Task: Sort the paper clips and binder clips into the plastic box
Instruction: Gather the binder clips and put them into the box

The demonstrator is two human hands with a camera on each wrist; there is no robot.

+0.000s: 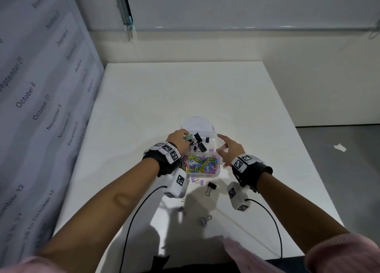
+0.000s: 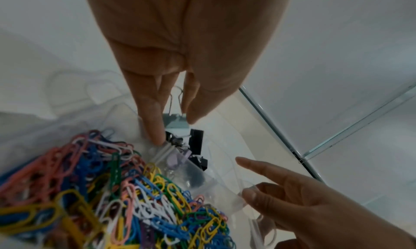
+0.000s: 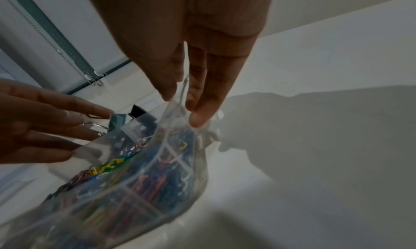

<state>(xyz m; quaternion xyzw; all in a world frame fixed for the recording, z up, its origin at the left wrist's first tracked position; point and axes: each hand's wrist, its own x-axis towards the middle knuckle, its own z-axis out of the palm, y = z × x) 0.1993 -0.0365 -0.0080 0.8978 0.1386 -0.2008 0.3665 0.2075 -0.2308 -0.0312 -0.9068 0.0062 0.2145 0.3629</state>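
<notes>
The plastic box [image 1: 213, 175] sits near the middle of the white table [image 1: 267, 99], just in front of the person, its clear lid [image 1: 197, 123] hinged open on the far side. It has two compartments. The near one is heaped with coloured paper clips [image 1: 200, 163]; the far one holds binder clips [image 1: 200, 142], mostly black with some lilac. The division appears deliberate: one kind per compartment, as the task requires.

The left hand [image 1: 177, 140] is over the far compartment. In the left wrist view its thumb and forefinger pinch a green binder clip [image 2: 176, 120] by the sides, wire handles pointing up toward the palm, body pointing down. The clip hangs just above the black clips already in the compartment, apparently not yet let go. Held this way, it can be dropped straight in without the fingers entering the pile.

The right hand [image 1: 229, 149] is at the box's right wall. The right wrist view shows the thumb on the inner side and fingertips [image 3: 198, 117] on the outer side of the clear rim, closed lightly about it. The likely purpose is to steady the light box while the other hand loads it.

Work remains. Several binder clips lie loose on the table nearer the person: a lilac pair [image 1: 197, 181] touching the box's near wall, a black one [image 1: 210, 187] just beside it, and two grey-lilac ones [image 1: 205, 220] further back, in the shadow of the arms. A scrap of white paper [image 1: 340, 147] lies well apart on the floor to the right.
</notes>
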